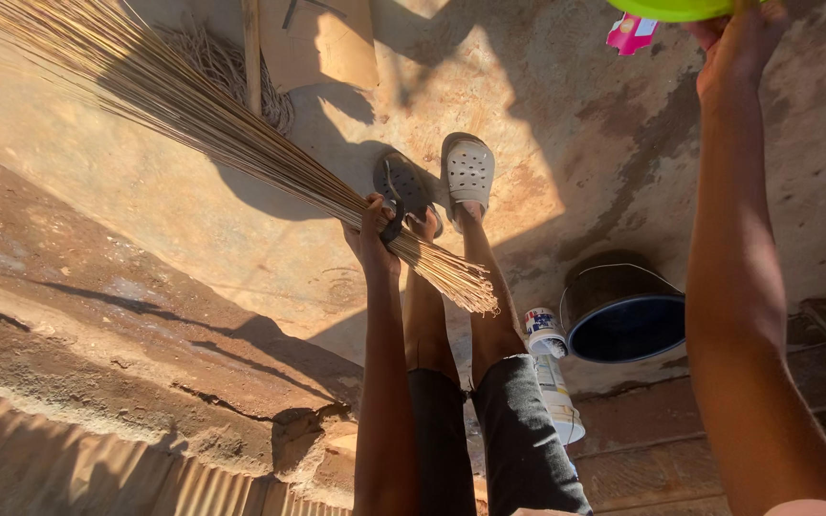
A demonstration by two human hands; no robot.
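My left hand (372, 234) is closed around the bound end of a broom of thin dry sticks (174, 96), whose bristles fan out toward the upper left over the concrete floor. At the top right, my right hand (738, 43) grips the rim of a bright green plastic bowl (671, 8), which the frame's top edge mostly cuts off. A pink scrap (631, 33) shows just under the bowl. My legs run down the middle, with one foot in a grey perforated clog (468, 172) and the other in a dark one (399, 182).
A black bucket (623, 311) stands right of my legs, with a white plastic bottle (552, 368) beside it. A wooden plank (252, 53), a flat board (332, 43) and a coil of twigs (231, 67) lie near the top. A rough concrete ledge (97, 334) and corrugated sheet (97, 478) sit at left.
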